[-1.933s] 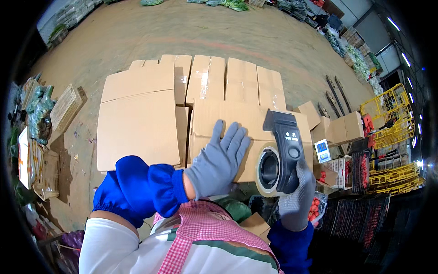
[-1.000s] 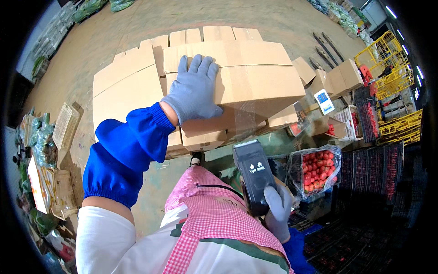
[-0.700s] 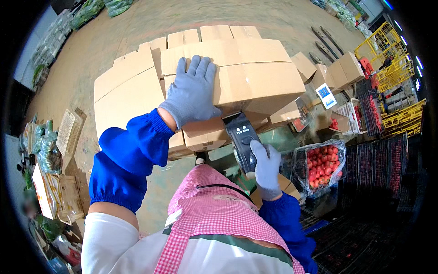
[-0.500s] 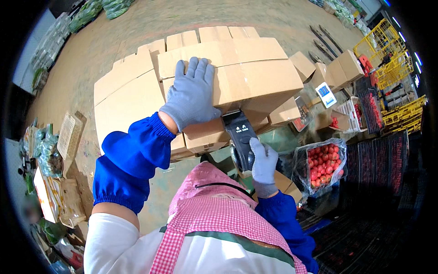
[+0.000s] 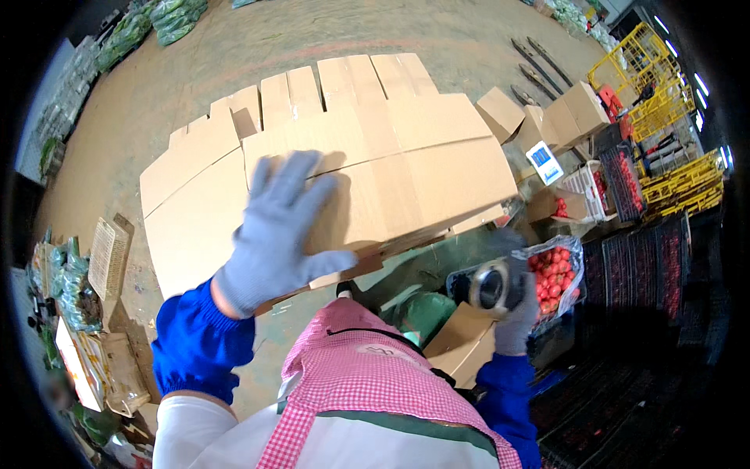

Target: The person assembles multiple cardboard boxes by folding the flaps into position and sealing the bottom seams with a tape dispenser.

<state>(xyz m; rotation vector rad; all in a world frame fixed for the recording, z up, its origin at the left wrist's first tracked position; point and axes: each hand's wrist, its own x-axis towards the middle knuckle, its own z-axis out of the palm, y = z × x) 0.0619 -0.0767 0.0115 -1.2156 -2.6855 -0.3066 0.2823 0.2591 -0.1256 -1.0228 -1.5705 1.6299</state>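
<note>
My left hand (image 5: 277, 230), in a grey glove, is spread open at the left end of a taped cardboard box (image 5: 398, 176), casting a shadow on its top. Whether the palm touches the cardboard I cannot tell. Off the near right side of that box, my gloved right hand (image 5: 514, 322) is closed round a black tape dispenser (image 5: 488, 283), whose roll faces up. The hand and dispenser are somewhat blurred. More closed boxes (image 5: 297, 98) stand packed against the box on its far and left sides.
A lined crate of red tomatoes (image 5: 553, 273) stands just beyond my right hand. An open carton (image 5: 465, 340) lies below it. Stacked dark crates (image 5: 637, 266), yellow metal cages (image 5: 641, 74) and a white scale (image 5: 544, 162) are at the right. A wicker basket (image 5: 107, 258) is at the left.
My right hand has drawn the tape dispenser away from the box's near side, out to the right. My left hand has shifted left and nearer, its fingers spreading. The boxes appear slightly lower left.
</note>
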